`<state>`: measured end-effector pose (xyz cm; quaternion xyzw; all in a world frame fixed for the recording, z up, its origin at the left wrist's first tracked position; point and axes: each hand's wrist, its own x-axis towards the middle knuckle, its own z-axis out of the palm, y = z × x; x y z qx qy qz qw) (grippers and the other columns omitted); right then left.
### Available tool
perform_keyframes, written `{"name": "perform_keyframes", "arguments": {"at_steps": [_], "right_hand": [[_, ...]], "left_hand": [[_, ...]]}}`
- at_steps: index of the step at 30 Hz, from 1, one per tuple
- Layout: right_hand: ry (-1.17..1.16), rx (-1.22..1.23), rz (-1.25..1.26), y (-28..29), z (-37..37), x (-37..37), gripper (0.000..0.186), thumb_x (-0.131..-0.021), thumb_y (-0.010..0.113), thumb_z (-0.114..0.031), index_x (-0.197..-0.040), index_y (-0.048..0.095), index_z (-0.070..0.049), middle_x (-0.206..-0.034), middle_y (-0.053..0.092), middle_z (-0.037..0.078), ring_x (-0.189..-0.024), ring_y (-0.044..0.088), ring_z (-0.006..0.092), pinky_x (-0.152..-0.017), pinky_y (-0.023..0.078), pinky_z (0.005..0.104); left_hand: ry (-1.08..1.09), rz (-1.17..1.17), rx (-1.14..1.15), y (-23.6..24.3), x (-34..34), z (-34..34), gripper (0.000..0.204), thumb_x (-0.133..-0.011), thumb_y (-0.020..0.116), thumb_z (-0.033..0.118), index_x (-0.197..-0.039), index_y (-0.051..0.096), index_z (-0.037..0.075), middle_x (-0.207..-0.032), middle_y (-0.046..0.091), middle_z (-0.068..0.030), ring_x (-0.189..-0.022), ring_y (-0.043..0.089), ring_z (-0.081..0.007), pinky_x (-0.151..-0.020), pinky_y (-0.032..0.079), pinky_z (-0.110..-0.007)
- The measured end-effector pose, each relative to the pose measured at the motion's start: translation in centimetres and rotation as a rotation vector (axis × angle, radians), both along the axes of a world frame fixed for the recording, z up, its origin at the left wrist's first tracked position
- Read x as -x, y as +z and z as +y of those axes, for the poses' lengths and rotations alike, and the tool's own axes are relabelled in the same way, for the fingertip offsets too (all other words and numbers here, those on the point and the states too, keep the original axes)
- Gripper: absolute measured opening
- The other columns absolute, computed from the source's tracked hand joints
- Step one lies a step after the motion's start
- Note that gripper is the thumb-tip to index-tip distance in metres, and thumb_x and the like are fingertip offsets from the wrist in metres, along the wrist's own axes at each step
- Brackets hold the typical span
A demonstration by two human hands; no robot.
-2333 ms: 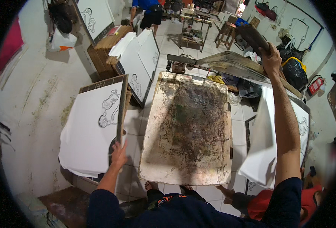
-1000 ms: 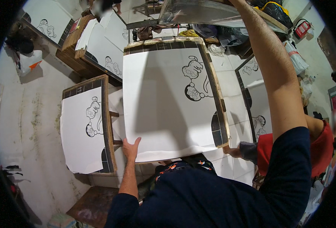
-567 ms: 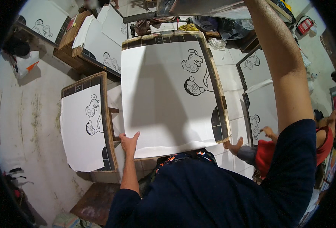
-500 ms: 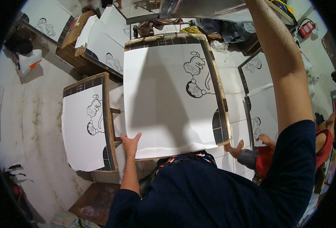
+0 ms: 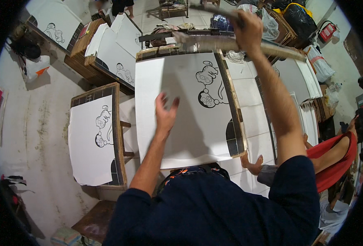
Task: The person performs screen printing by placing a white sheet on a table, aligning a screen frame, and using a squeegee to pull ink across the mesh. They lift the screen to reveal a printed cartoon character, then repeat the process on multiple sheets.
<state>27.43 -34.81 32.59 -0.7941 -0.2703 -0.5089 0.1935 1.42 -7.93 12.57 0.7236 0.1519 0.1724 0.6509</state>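
Head camera view: a worker in a dark navy T-shirt [image 5: 214, 201] stands at a white printed sheet [image 5: 181, 139] that lies on a dark-bordered board [image 5: 161, 53], directly before the body. Black-outlined cartoon animals mark the sheet's right side, and a shadow falls across its middle. The left hand [image 5: 167, 112] is raised over the sheet, thumb and fingers parted, with nothing in its grasp; whether a fingertip meets the paper cannot be told. Beyond the sheet's far edge, the right hand [image 5: 249, 33] has its fingers curled around a dark bar-shaped tool [image 5: 214, 11], blurred at its far end. Just below that hand, a wooden-edged frame [image 5: 284, 51], also partly blurred, slants across the board's far side; whether the hand touches it is unclear. To the left, a second printed sheet [image 5: 87, 143] with the same figures rests on another board [image 5: 116, 119], apart from the first. At right, a co-worker in red [image 5: 329, 176] sits low, a bare foot [image 5: 253, 165] on the tiled floor [image 5: 249, 90] near the board's corner. A red fire extinguisher [image 5: 327, 32] hangs on the far right wall.
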Motion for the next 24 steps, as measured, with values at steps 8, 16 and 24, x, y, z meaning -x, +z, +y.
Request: {"name": "perform_keyframes", "arguments": {"at_steps": [8, 16, 24], "right_hand": [[-0.005, -0.001, 0.304, -20.5, -1.3, 15.8, 0.031, -0.083, 0.063, -0.006, -0.110, 0.073, -0.017, -0.105, 0.069, 0.004, -0.104, 0.061, 0.0289, -0.098, 0.040, 0.0479], [0.024, 0.160, 0.616, -26.6, -1.1, 9.5, 0.036, -0.077, 0.072, -0.001, -0.109, 0.070, -0.016, -0.101, 0.064, 0.002, -0.103, 0.058, 0.0270, -0.098, 0.039, 0.0448], [0.035, 0.180, 0.450, -31.0, 3.5, -7.5, 0.031, -0.082, 0.067, -0.003, -0.109, 0.071, -0.018, -0.099, 0.063, 0.004, -0.102, 0.059, 0.0269, -0.097, 0.040, 0.0452]], "left_hand": [[0.249, 0.368, 1.334, -1.6, -1.4, -8.4, 0.078, -0.093, 0.050, 0.063, -0.141, 0.052, 0.000, -0.133, 0.059, -0.0164, -0.119, 0.058, -0.0298, -0.103, 0.047, -0.048], [0.113, 0.609, -0.040, -12.8, 3.8, -7.9, 0.091, -0.089, 0.076, 0.048, -0.151, 0.038, -0.006, -0.147, 0.049, -0.0269, -0.140, 0.045, -0.0399, -0.122, 0.028, -0.058], [-0.304, 0.629, -0.924, -12.2, 2.1, -8.2, 0.112, -0.092, 0.071, 0.057, -0.162, 0.014, -0.011, -0.167, 0.025, -0.0325, -0.159, 0.018, -0.0442, -0.126, 0.014, -0.063]]}}
